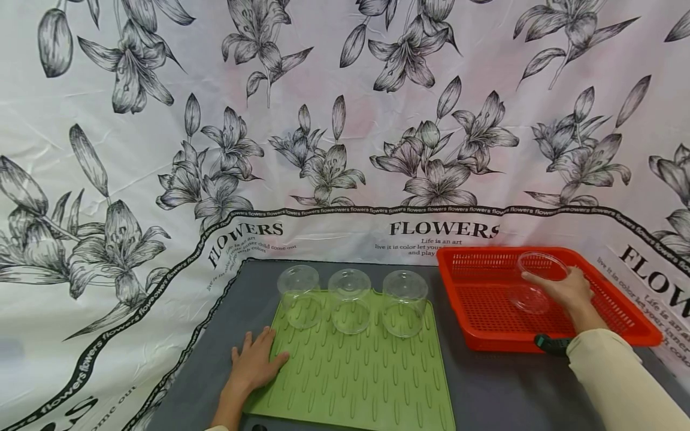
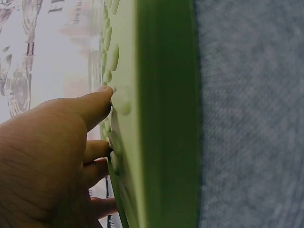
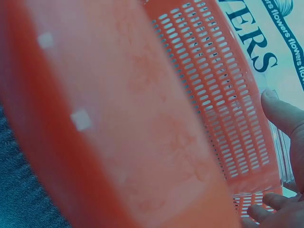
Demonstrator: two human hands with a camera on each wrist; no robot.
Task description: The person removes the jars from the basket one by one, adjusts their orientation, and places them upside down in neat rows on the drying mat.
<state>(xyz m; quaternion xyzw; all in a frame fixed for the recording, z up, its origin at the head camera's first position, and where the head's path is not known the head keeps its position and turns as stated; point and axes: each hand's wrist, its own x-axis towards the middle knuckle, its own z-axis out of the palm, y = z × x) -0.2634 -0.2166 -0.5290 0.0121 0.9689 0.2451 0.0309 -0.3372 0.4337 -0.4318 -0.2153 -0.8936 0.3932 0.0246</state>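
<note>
Over the red basket, my right hand (image 1: 568, 293) grips a clear cup (image 1: 530, 299), with the thumb along its near side. In the right wrist view only the thumb and fingertips of that hand (image 3: 285, 137) show, and the basket wall fills much of the picture. My left hand (image 1: 253, 362) rests on the left edge of a green ridged mat (image 1: 361, 377), fingers spread and fairly straight. Seen from the left wrist, its thumb (image 2: 97, 104) touches the mat's ridges. Three clear cups stand in a row along the mat's far edge: left cup (image 1: 300, 302), middle cup (image 1: 350, 305), right cup (image 1: 404, 308).
The red perforated basket (image 1: 469, 332) stands right of the mat on a grey tabletop (image 1: 501, 389). A flower-printed white sheet (image 1: 334, 233) hangs behind and at both sides. A small dark object (image 1: 259, 427) lies at the near edge. A dark band (image 1: 552, 345) is at the right wrist.
</note>
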